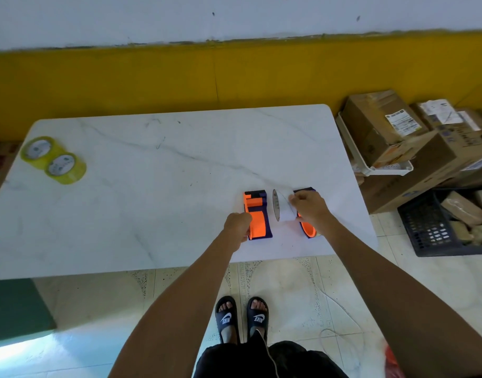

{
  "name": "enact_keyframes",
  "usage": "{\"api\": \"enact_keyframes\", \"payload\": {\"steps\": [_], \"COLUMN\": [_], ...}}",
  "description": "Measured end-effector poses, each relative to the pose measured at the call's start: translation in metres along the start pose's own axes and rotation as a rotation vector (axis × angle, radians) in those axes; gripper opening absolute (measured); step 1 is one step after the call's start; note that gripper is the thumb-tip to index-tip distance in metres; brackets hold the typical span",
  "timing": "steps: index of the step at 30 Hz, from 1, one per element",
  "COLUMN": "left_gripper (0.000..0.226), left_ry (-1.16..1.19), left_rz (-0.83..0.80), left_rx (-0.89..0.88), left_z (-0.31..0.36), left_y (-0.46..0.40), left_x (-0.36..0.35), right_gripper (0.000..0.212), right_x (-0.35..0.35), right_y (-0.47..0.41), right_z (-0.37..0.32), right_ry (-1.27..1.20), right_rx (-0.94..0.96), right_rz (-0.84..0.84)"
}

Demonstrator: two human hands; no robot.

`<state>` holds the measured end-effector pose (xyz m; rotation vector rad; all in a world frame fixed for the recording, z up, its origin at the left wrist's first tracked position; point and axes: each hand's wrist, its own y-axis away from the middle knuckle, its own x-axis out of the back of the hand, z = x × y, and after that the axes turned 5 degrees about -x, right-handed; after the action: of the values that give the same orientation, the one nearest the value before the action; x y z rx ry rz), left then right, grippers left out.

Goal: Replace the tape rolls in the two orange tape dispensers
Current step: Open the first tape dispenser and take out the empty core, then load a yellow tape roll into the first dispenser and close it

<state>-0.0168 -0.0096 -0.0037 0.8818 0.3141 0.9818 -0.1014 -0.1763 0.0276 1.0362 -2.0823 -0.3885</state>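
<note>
Both dispensers sit near the table's (152, 159) right edge: left hand (237, 227) fisted on the left dispenser (257, 216) to steady it, right hand (309, 207) closed over the right dispenser (306, 227), seemingly pinching clear tape by a near-empty roll (275, 205) between them; fresh rolls (54, 159) wait far left

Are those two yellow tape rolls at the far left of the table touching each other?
Touching. The head view shows the far roll and the near roll overlapping with no table visible between them.
</note>
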Motion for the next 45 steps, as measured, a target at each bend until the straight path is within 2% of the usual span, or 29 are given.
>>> {"api": "enact_keyframes", "payload": {"steps": [6, 10, 16, 19, 24, 28, 32, 45], "left_gripper": [0.007, 0.017, 0.014, 0.012, 0.026, 0.027, 0.031, 0.028], "left_ry": [-0.151, -0.128, -0.066, -0.01, 0.058, 0.019, 0.008, 0.126], "left_rz": [0.068, 0.119, 0.156, 0.125, 0.143, 0.216, 0.336, 0.481], "left_rx": [-0.114, -0.203, -0.295, -0.338, -0.457, -0.583, -0.586, -0.559], "left_z": [0.012, 0.045, 0.089, 0.105, 0.131, 0.149, 0.156, 0.12], "left_y": [-0.005, -0.001, 0.022, 0.041, 0.065, 0.077, 0.082, 0.08], "left_x": [0.01, 0.027, 0.06, 0.072, 0.081, 0.088, 0.104, 0.213], "right_gripper": [0.04, 0.042, 0.029, 0.035, 0.023, 0.027, 0.025, 0.031], "right_x": [0.001, -0.001, -0.01, -0.015, -0.021, -0.03, -0.042, -0.138], "right_y": [-0.006, -0.008, 0.006, 0.01, 0.022, 0.034, 0.043, 0.077], "right_z": [-0.01, -0.026, -0.08, -0.104, -0.145, -0.172, -0.192, -0.241], "right_ry": [-0.02, -0.035, -0.061, -0.068, -0.092, -0.096, -0.041, 0.093], "right_rx": [0.034, 0.084, 0.198, 0.257, 0.378, 0.478, 0.552, 0.658], "right_rz": [0.024, 0.006, -0.036, -0.063, -0.146, -0.162, -0.176, -0.301]}}
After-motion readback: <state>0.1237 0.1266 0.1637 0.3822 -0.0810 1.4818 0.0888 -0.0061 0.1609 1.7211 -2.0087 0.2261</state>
